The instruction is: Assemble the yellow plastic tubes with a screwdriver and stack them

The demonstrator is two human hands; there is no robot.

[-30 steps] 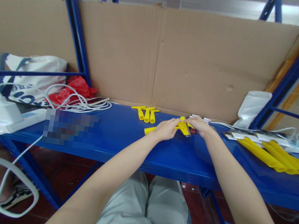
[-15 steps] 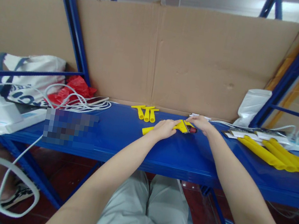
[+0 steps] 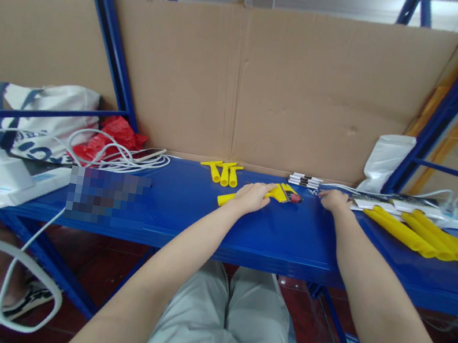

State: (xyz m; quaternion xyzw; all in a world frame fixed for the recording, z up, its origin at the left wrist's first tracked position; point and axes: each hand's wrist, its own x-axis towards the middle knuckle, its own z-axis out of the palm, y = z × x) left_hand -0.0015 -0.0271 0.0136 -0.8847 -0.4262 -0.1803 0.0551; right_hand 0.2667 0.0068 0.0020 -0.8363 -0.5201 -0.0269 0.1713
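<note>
My left hand [image 3: 252, 197] is closed round the handle of a yellow scraper [image 3: 277, 193], which lies along the blue shelf top with its handle end pointing left. A metal part and a dark red knob [image 3: 295, 198] show at its right end. To the right, my right hand [image 3: 335, 201] is low at the shelf top with its fingers bent together; what they hold, if anything, is too small to make out. Tiny pale pieces [image 3: 312, 192] lie beside its fingertips. Just behind them is a stack of small white packs with black bands [image 3: 305, 180].
Three yellow T-shaped handles [image 3: 225, 174] stand at the back. Several yellow tubes [image 3: 437, 238] and flat white packs [image 3: 418, 210] lie at right. Coiled white cable [image 3: 138, 162], a power strip [image 3: 33, 188] and a cloth bag [image 3: 51, 118] are at left. Cardboard [image 3: 304, 90] walls the back.
My right hand has left the scraper's head and moved right to the tiny pieces, uncovering the banded packs. The left hand keeps its hold on the scraper in the same place.
</note>
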